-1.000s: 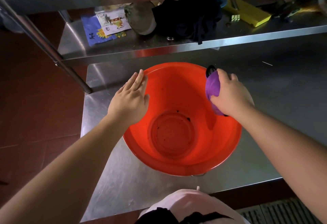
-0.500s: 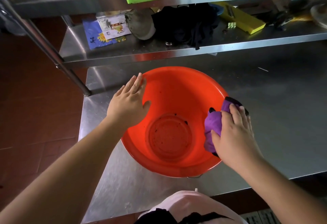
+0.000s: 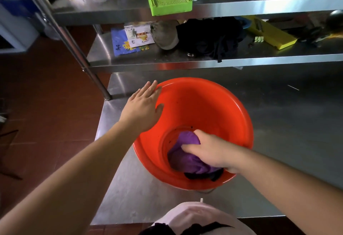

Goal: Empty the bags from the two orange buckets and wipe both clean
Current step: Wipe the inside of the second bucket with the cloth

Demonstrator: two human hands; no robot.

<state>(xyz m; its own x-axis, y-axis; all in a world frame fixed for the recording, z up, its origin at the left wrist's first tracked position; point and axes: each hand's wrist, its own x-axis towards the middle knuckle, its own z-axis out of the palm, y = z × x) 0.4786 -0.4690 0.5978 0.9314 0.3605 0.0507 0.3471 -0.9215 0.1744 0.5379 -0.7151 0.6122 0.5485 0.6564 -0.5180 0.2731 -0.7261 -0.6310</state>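
Right hand has dropped from the side wall to the round orange plastic bucket's floor, fingers bunched on the purple cloth. Left hand, fingers straight, braces the rim. Best to scrub specks in circles with firm pressure.

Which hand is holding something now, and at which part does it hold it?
The right hand grips the purple cloth at its bunched upper part, on the bottom of the orange bucket. The left hand holds nothing; it rests flat on the rim.
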